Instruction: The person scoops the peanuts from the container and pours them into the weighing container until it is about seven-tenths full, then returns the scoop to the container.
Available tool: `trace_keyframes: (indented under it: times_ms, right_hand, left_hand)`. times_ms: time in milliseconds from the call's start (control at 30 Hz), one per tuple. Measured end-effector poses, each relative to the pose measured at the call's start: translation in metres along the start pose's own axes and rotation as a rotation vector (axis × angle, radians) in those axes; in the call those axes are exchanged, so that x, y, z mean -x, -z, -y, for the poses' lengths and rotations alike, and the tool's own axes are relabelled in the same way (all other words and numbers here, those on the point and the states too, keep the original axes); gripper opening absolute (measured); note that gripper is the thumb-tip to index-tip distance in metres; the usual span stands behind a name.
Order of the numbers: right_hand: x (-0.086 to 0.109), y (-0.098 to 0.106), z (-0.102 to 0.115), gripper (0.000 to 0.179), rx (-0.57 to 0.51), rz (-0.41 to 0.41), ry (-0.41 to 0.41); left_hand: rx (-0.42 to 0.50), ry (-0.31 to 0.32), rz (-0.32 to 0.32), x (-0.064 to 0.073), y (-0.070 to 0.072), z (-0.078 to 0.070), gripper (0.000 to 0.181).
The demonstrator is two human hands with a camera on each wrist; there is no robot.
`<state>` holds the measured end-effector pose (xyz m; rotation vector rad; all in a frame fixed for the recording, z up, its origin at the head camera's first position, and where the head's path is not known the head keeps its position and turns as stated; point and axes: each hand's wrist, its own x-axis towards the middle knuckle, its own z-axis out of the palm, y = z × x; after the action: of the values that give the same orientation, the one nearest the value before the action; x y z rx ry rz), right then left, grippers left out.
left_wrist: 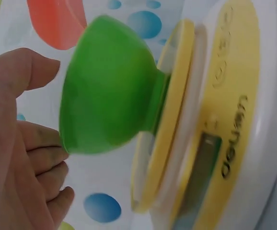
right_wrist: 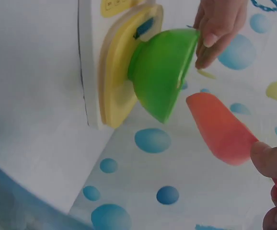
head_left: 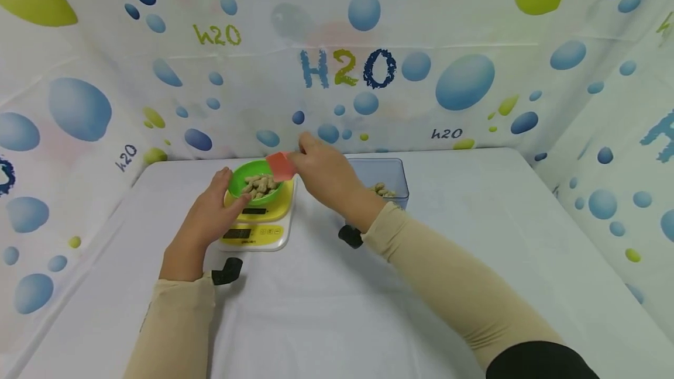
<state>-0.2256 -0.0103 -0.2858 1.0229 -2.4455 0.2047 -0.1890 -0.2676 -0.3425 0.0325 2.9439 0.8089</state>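
Observation:
A green bowl (head_left: pixel 238 183) holding beige, lumpy pieces that look like peanuts in their shells (head_left: pixel 260 186) stands on the yellow platform of a kitchen scale (head_left: pixel 279 230). My left hand (head_left: pixel 209 212) is at the bowl's near left side, thumb and fingers spread; the left wrist view has the fingertips (left_wrist: pixel 57 152) right at the rim. With my right hand (head_left: pixel 329 174) I grip the handle of a coral-red scoop (head_left: pixel 282 166). Its tip is over the bowl's right edge in the head view and just off the rim in the right wrist view. The scoop's inside is hidden.
Right of the scale is a translucent blue-grey bin (head_left: pixel 381 169) with more of the beige pieces (head_left: pixel 383 190), partly behind my right forearm. A white cloth (head_left: pixel 326 309) covers the table. Behind it hangs a backdrop (head_left: pixel 253 98) with blue and green drops.

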Motion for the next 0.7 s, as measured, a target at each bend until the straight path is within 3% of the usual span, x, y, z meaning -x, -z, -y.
trace_keyframes:
  times_ms: [100, 233, 500, 700]
  right_hand:
    - [0.005, 0.009, -0.008, 0.027, -0.069, 0.025, -0.065]
    - [0.016, 0.023, -0.024, 0.032, -0.196, 0.048, -0.163]
    - [0.057, 0.051, -0.072, 0.036, -0.413, 0.071, -0.314]
    - [0.081, 0.057, -0.095, 0.032, -0.482, 0.084, -0.367]
  left_hand:
    - [0.006, -0.043, -0.036, 0.0, 0.001, -0.009, 0.083]
    - [0.011, -0.103, -0.058, 0.004, 0.001, -0.032, 0.082]
    - [0.007, -0.239, 0.015, 0.0, -0.017, -0.078, 0.081]
    - [0.042, -0.31, 0.063, -0.006, -0.034, -0.102, 0.078]
